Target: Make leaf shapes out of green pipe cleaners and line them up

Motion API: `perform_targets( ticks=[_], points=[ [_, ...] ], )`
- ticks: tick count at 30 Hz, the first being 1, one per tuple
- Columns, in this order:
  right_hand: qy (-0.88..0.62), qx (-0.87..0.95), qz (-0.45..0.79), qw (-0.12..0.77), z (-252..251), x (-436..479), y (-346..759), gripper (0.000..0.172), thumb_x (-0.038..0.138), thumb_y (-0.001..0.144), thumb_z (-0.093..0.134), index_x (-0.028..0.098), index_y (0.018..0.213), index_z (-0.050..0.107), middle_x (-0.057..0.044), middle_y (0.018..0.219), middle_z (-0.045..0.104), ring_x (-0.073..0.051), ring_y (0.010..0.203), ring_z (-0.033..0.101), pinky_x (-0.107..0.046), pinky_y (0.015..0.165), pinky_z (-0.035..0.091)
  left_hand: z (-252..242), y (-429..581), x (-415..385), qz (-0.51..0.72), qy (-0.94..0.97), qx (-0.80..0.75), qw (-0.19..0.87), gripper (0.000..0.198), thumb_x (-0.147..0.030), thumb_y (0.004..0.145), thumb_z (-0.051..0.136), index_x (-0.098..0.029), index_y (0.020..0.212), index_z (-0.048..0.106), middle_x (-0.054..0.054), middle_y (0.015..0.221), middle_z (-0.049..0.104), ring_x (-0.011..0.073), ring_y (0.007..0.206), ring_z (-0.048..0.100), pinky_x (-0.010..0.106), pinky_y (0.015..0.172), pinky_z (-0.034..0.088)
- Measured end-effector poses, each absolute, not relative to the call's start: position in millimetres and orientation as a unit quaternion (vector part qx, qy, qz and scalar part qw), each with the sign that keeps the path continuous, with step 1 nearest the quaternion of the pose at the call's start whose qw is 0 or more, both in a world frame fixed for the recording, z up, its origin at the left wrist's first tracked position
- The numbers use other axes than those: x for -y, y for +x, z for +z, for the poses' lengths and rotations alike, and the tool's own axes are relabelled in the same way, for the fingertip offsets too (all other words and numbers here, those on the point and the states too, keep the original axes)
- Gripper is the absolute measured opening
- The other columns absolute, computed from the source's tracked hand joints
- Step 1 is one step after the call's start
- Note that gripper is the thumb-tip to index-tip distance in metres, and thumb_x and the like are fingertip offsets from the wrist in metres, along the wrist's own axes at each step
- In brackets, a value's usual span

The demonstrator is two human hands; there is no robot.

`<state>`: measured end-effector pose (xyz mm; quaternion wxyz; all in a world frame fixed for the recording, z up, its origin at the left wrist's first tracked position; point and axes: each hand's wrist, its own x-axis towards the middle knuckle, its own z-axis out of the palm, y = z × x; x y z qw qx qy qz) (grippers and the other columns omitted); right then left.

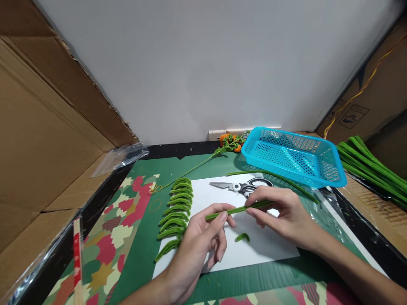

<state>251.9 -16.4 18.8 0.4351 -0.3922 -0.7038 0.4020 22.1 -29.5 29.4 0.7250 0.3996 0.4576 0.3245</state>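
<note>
My left hand [200, 241] pinches one end of a green pipe cleaner [238, 209] between thumb and forefinger. My right hand [282, 212] grips the same pipe cleaner further right, fingers closed on it. Both hands hover over a white sheet [270, 248]. A small curled green piece [242, 237] lies on the sheet below the hands. Scissors [241, 186] lie closed on the sheet just beyond my right hand. A column of several bent green pieces [176, 212] runs down the sheet's left edge.
A turquoise plastic basket [294, 156] stands at the back right. A bundle of green pipe cleaners [372, 167] lies far right. An orange flower sprig [229, 143] rests by the wall. Another long green stem [280, 177] lies behind my right hand. Cardboard walls flank both sides.
</note>
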Motion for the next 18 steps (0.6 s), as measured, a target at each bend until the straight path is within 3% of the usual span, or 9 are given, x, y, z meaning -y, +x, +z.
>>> perform_targets(
  ticks=[4, 12, 18],
  points=[
    [-0.384, 0.721, 0.394, 0.421, 17.9, 18.2, 249.6, 0.009, 0.024, 0.101, 0.067, 0.021, 0.101, 0.076, -0.005, 0.092, 0.074, -0.016, 0.075, 0.07, -0.023, 0.057, 0.056, 24.3, 22.3, 28.5, 0.31, 0.426, -0.455, 0.718, 0.034, -0.05, 0.097, 0.071, -0.018, 0.109, 0.068, -0.006, 0.044, 0.055, 0.0044, 0.031, 0.029, 0.011, 0.032, 0.026],
    [-0.383, 0.745, 0.366, 0.405, 19.8, 20.5, 245.4, 0.008, 0.021, 0.1, 0.067, 0.021, 0.1, 0.075, -0.002, 0.09, 0.078, -0.016, 0.076, 0.07, -0.025, 0.066, 0.054, 22.2, 22.4, 25.3, 0.326, 0.44, -0.458, 0.7, 0.042, -0.054, 0.085, 0.083, -0.018, 0.093, 0.064, 0.003, 0.071, 0.076, 0.0077, 0.032, 0.055, 0.013, 0.028, 0.036],
    [-0.344, 0.786, 0.303, 0.415, 14.5, 21.0, 247.6, 0.007, 0.018, 0.099, 0.068, 0.021, 0.102, 0.073, -0.004, 0.088, 0.073, -0.017, 0.073, 0.067, -0.028, 0.064, 0.053, 26.3, 22.5, 25.2, 0.312, 0.453, -0.464, 0.694, 0.045, -0.06, 0.089, 0.077, -0.017, 0.087, 0.063, -0.002, 0.044, 0.063, 0.0079, 0.027, 0.048, 0.011, 0.029, 0.033]
  ],
)
